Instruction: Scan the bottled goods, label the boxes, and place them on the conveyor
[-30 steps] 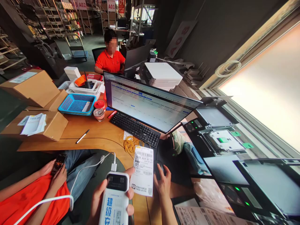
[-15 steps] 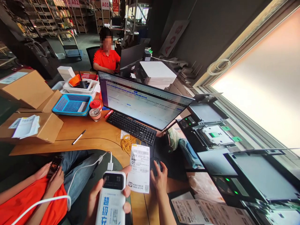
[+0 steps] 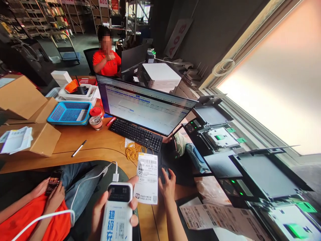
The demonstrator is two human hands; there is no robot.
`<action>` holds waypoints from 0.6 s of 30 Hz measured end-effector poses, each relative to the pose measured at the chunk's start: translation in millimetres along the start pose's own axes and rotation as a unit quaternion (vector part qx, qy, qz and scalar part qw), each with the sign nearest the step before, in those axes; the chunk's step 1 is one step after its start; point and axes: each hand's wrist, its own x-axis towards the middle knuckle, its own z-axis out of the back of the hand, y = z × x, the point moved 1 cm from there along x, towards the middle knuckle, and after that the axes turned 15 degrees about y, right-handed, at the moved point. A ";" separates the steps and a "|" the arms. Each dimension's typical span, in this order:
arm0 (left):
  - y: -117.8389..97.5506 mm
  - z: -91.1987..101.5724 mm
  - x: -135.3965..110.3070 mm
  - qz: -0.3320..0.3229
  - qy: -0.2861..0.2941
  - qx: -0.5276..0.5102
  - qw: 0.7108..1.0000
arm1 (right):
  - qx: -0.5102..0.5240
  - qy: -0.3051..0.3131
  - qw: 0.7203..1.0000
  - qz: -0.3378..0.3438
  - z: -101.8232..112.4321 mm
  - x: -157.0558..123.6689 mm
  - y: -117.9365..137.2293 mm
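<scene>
My left hand (image 3: 99,209) is wrapped round a white power bank (image 3: 116,214) with blue lettering and a dark display. A white cable plug (image 3: 115,177) is in its top end. Beside it, a printed shipping label (image 3: 147,179) has its left edge at my left fingertips; whether they pinch it is hidden. My right hand (image 3: 168,185) rests over a black computer mouse (image 3: 163,174), fingers curved on it. Left of the mouse, above the label, lies a heap of yellow rubber bands (image 3: 134,151), close to the black keyboard (image 3: 136,135).
A monitor (image 3: 147,107) stands behind the keyboard. Label printers (image 3: 265,180) line the right side, with printed labels (image 3: 218,217) in front. Blue baskets (image 3: 70,112), a glass jar (image 3: 96,123), a pen (image 3: 79,148) and cardboard boxes (image 3: 42,139) are left. Two people in red sit nearby, one holding a phone (image 3: 53,182).
The view has turned slightly right, so the desk items appear further left. The person behind the monitor has raised a hand toward the face. My hands keep their holds.
</scene>
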 end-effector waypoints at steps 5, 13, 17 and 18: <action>-2.5 0.7 -0.3 -0.018 -0.012 0.014 1.000 | 0.006 -0.002 1.000 0.002 -1.2 -0.7 -1.8; -3.2 3.1 -1.8 0.003 -0.004 0.005 1.000 | -0.008 -0.003 1.000 0.003 -0.7 -0.3 -0.6; -1.9 4.7 0.5 0.014 0.005 -0.012 1.000 | -0.007 -0.002 1.000 0.003 0.8 0.0 0.5; -2.0 4.8 1.2 0.013 0.006 -0.015 1.000 | -0.007 -0.001 1.000 0.005 1.2 0.1 0.6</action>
